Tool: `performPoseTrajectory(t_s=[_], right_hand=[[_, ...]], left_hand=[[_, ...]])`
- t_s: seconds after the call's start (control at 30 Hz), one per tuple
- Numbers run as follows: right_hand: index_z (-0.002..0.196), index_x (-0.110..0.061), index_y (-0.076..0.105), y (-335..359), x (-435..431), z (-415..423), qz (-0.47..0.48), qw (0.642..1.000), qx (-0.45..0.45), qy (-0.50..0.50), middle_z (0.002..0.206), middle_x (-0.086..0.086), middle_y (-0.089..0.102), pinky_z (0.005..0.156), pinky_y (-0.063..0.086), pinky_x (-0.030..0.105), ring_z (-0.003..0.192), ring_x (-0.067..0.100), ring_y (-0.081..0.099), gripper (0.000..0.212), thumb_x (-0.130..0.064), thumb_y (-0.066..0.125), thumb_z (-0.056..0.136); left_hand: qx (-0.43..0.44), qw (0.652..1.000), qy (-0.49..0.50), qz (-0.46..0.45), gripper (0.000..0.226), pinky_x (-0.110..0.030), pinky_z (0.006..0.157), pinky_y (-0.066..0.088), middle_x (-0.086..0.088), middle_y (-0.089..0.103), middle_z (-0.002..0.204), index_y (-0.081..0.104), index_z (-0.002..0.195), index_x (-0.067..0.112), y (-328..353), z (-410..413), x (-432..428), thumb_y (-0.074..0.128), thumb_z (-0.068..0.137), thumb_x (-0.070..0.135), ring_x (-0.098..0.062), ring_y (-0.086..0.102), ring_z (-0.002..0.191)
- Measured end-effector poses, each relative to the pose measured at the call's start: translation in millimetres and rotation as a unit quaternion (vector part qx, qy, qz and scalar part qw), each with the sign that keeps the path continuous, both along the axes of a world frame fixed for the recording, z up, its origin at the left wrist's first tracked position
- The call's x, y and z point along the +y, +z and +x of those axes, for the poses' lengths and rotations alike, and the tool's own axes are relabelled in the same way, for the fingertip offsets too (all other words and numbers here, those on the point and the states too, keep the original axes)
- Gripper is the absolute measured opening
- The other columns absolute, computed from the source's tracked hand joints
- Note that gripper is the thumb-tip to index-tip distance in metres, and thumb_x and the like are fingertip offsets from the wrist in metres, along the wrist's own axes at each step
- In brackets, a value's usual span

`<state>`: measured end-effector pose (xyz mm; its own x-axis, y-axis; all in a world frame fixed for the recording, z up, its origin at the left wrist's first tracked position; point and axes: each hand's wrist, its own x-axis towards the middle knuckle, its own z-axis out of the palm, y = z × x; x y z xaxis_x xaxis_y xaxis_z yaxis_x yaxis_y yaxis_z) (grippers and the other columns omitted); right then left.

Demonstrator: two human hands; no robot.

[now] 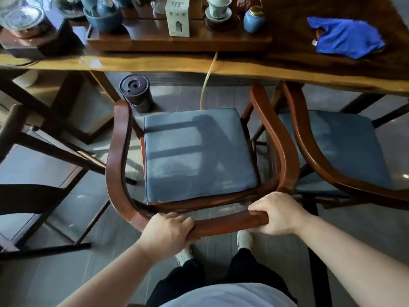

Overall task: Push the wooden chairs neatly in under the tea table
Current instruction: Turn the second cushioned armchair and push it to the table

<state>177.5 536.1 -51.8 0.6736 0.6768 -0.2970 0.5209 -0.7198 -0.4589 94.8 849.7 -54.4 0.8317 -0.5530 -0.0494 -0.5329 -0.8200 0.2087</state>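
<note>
In the lower middle of the frame, the left hand and the right hand each have a closed grip on the curved back rail of the wooden chair, the left near the rail's left bend, the right at its right bend, with the fingers of both curled over the top of the wood. This chair fills the centre of the frame; its blue-grey seat cushion lies wholly in front of the counter, and only the front tips of its armrests reach up to the counter's pale edge.

A second wooden chair with a like cushion stands just beside it at right, its armrest going under the counter edge. At the left edge, dark crossed legs of other furniture show.

On the counter, at upper centre, a wooden tea tray carries a small white box printed with a bottle-like figure and some characters too blurred to read, a lidded cup, a blue jar and a blue bowl. A blue cloth lies at upper right. On the floor under the counter stands a dark round canister, with a pale tube hanging beside it.
</note>
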Motion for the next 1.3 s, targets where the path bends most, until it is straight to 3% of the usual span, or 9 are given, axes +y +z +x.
performPoseTrajectory(t_s=[0.13, 0.43, 0.63, 0.83, 1.07, 1.3], right_hand=[[0.084, -0.029, 0.069, -8.7, 20.0, -20.2, -0.004, 0.999, -0.027, -0.036, 0.082, -0.011, 0.072, 0.066, 0.052, 0.034, 0.08, 0.015, 0.065, 0.057, -0.08, 0.05, 0.07], [0.1, -0.032, 0.071, -10.8, 36.8, -5.0, -0.024, 0.994, -0.047, -0.093, 0.098, -0.009, 0.074, 0.078, 0.053, 0.036, 0.092, 0.017, 0.067, 0.074, -0.09, 0.038, 0.066], [0.086, -0.025, 0.07, -13.2, 33.7, 2.9, -0.016, 0.995, -0.096, -0.032, 0.081, -0.003, 0.074, 0.067, 0.05, 0.035, 0.079, 0.021, 0.067, 0.064, -0.082, 0.043, 0.077], [0.094, -0.028, 0.073, -8.6, 24.9, 15.8, -0.026, 0.992, -0.118, -0.031, 0.086, -0.005, 0.075, 0.072, 0.051, 0.035, 0.086, 0.018, 0.067, 0.063, -0.081, 0.045, 0.077], [0.089, -0.026, 0.07, -9.5, 19.4, 23.0, -0.037, 0.993, -0.106, -0.028, 0.082, -0.005, 0.073, 0.071, 0.051, 0.034, 0.08, 0.016, 0.065, 0.069, -0.085, 0.037, 0.077], [0.089, -0.025, 0.072, -8.3, 22.9, 16.7, -0.023, 0.992, -0.115, -0.045, 0.082, -0.004, 0.073, 0.07, 0.052, 0.033, 0.081, 0.018, 0.066, 0.069, -0.085, 0.042, 0.073]], left_hand=[[-0.014, 0.999, -0.026, -0.02, 0.041, -0.03, 0.041, 0.048, 0.005, 0.063, 0.063, 0.057, 0.069, 0.018, -2.9, 11.9, 30.8, 0.056, 0.081, 0.057, -0.022, 0.061, 0.057], [-0.019, 0.998, -0.056, -0.014, 0.04, -0.028, 0.042, 0.049, 0.007, 0.064, 0.064, 0.056, 0.074, 0.021, 0.2, 68.3, 51.7, 0.054, 0.075, 0.061, -0.022, 0.063, 0.059], [-0.025, 0.999, -0.028, -0.016, 0.039, -0.024, 0.037, 0.043, 0.009, 0.062, 0.06, 0.057, 0.069, 0.021, 2.9, 68.1, 48.7, 0.054, 0.072, 0.06, -0.02, 0.06, 0.053], [-0.024, 1.0, 0.0, 0.006, 0.04, -0.028, 0.038, 0.046, 0.004, 0.064, 0.059, 0.06, 0.069, 0.015, 5.0, 70.4, 33.7, 0.085, 0.059, 0.045, -0.024, 0.061, 0.051], [-0.041, 0.999, -0.008, 0.017, 0.045, -0.023, 0.036, 0.039, 0.005, 0.06, 0.053, 0.055, 0.062, 0.016, 5.1, 75.5, 27.7, 0.087, 0.054, 0.047, -0.022, 0.058, 0.045], [-0.015, 1.0, 0.015, 0.011, 0.044, -0.028, 0.039, 0.045, 0.0, 0.063, 0.056, 0.054, 0.064, 0.015, 5.8, 69.0, 29.3, 0.086, 0.057, 0.044, -0.026, 0.06, 0.048]])
